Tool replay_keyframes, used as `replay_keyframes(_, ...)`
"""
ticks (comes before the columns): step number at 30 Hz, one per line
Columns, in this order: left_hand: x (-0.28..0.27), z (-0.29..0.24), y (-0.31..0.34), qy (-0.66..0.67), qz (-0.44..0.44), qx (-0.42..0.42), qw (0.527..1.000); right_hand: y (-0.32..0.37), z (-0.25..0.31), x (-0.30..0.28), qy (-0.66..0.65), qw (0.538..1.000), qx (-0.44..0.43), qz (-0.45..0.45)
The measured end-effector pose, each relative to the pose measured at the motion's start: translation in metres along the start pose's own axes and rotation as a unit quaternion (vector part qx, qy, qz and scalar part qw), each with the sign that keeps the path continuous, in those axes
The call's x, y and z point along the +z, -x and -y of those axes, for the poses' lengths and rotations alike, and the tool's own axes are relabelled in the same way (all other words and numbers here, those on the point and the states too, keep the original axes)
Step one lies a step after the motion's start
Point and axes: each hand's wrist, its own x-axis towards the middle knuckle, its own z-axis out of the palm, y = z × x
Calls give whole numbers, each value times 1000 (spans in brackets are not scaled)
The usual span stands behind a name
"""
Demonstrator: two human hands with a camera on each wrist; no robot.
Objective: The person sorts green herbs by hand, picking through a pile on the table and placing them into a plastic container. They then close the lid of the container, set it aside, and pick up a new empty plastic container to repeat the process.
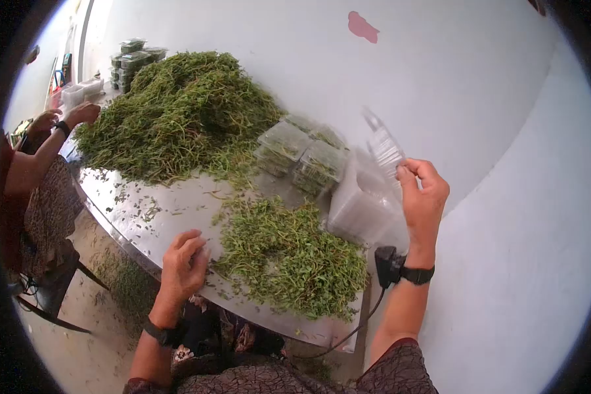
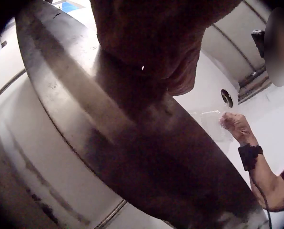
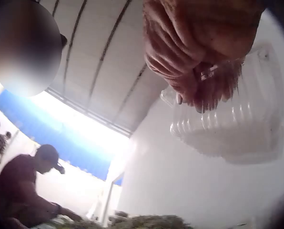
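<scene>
My right hand point(image 1: 425, 197) pinches a clear ribbed plastic container point(image 1: 383, 143) by its edge, raised above the stack of empty containers point(image 1: 361, 203). The right wrist view shows the same container point(image 3: 228, 124) hanging open under the fingers of the right hand point(image 3: 199, 52). Over the table's front edge, my left hand point(image 1: 185, 264) holds nothing, its fingers loosely bent, left of a small pile of green leafy stems point(image 1: 295, 256). In the left wrist view the left hand point(image 2: 151, 43) is dark, and the right hand point(image 2: 237, 128) appears beyond the table.
A large heap of green stems point(image 1: 184, 118) covers the back of the metal table point(image 1: 171, 217). Filled lidded boxes point(image 1: 285, 141) stand beside the container stack, and more boxes point(image 1: 134, 60) at the back left. Another person's hand point(image 1: 82, 115) is at the heap's left side.
</scene>
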Motion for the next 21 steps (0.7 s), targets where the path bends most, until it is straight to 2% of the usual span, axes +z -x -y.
replay_keyframes(2, -3, 2, 1, 17, -4, 24, 1000, 15, 32, 0, -58, 994, -92, -1)
replay_keyframes(4, -12, -3, -2, 26, -14, 47, 998, 30, 62, 5, -37, 977, -209, 13)
replay_keyframes(5, -15, -16, -4, 123, -15, 14, 992, 36, 74, 9, -48, 976, -213, 16)
replay_keyframes(6, -17, -29, -4, 219, -17, -23, 975, 44, 85, 13, -72, 963, -259, 22)
replay_keyframes(7, -19, -38, -11, 289, 20, -49, 956, 51, 94, 18, -97, 947, -306, 25)
replay_keyframes(8, -19, -47, -13, 360, 56, -82, 928, 58, 104, 22, -112, 944, -307, 35)
replay_keyframes(10, -5, -52, -9, 542, 111, -165, 817, 71, 122, 31, -177, 922, -336, 79)
replay_keyframes(11, -8, -66, -8, 535, 97, -175, 821, 78, 129, 36, -193, 918, -336, 88)
replay_keyframes(13, -18, -96, -6, 640, 156, -227, 717, 89, 140, 44, -254, 898, -334, 129)
replay_keyframes(14, -18, -94, -4, 638, 143, -235, 720, 94, 145, 47, -273, 892, -328, 150)
replay_keyframes(16, -17, -87, 3, 741, 164, -192, 622, 105, 149, 53, -298, 885, -312, 177)
replay_keyframes(20, -21, -86, 13, 747, 137, -191, 622, 115, 150, 59, -351, 861, -283, 237)
replay_keyframes(21, -20, -85, 15, 724, 121, -180, 654, 115, 150, 59, -354, 860, -279, 240)
